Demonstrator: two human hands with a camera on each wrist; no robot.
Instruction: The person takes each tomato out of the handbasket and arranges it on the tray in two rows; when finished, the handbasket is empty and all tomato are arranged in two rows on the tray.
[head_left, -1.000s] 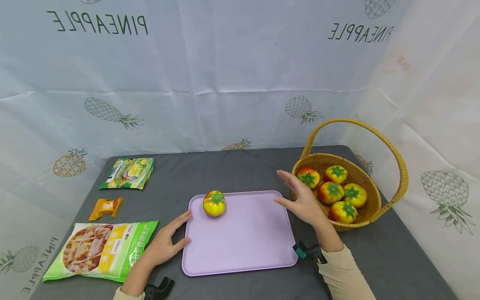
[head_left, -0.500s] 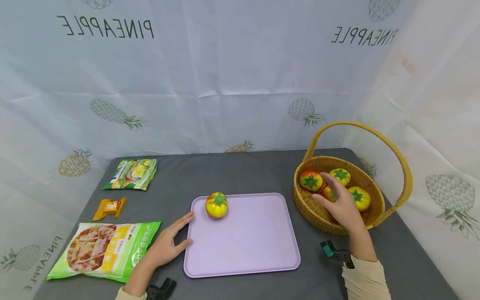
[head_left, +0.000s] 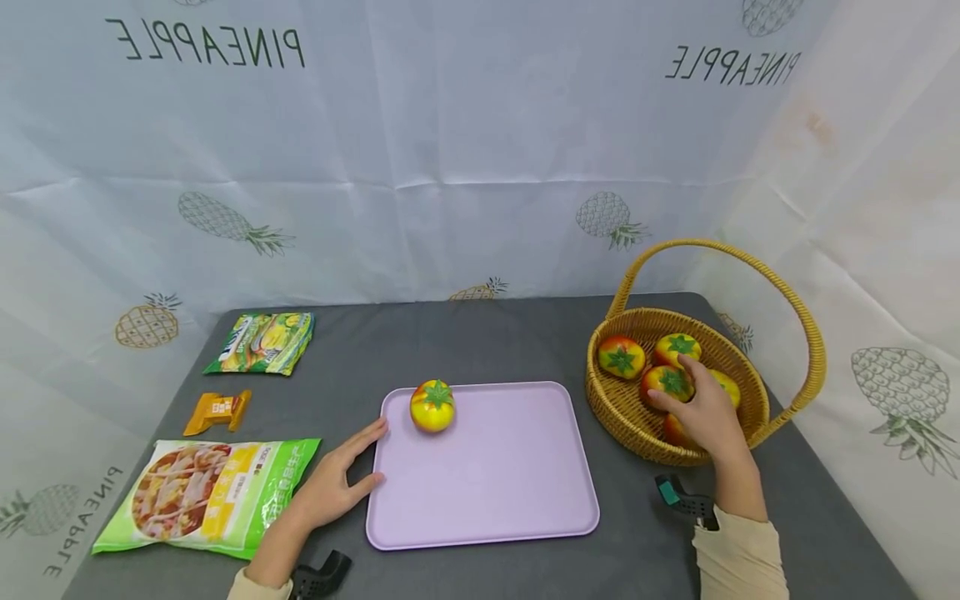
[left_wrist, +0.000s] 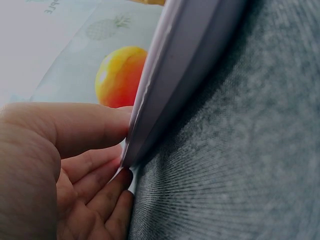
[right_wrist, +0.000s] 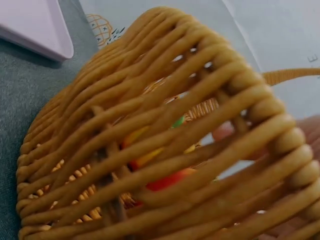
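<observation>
A light purple tray [head_left: 487, 475] lies on the grey-covered table, with one yellow-red tomato [head_left: 432, 406] near its far left corner. My left hand [head_left: 333, 483] rests at the tray's left edge, fingers relaxed; in the left wrist view the thumb [left_wrist: 100, 124] touches the rim. On the right, a woven basket [head_left: 626, 425] holds several similar tomatoes. My right hand [head_left: 708, 412] reaches into it, thumb and fingers curved round the middle tomato [head_left: 667, 384]. From the right wrist, the wicker side [right_wrist: 165, 125] hides most of that hand.
At the left lie a green-yellow snack packet [head_left: 262, 342], a small orange wrapped packet [head_left: 217, 412] and a large green food bag [head_left: 206, 496]. The basket's tall arched handle [head_left: 802, 317] rises at its right. A white pineapple-print curtain [head_left: 480, 150] hangs behind the table.
My right hand has moved right, from the basket's left rim to inside it, and its fingers have come round the middle tomato. The left hand stays at the tray's edge.
</observation>
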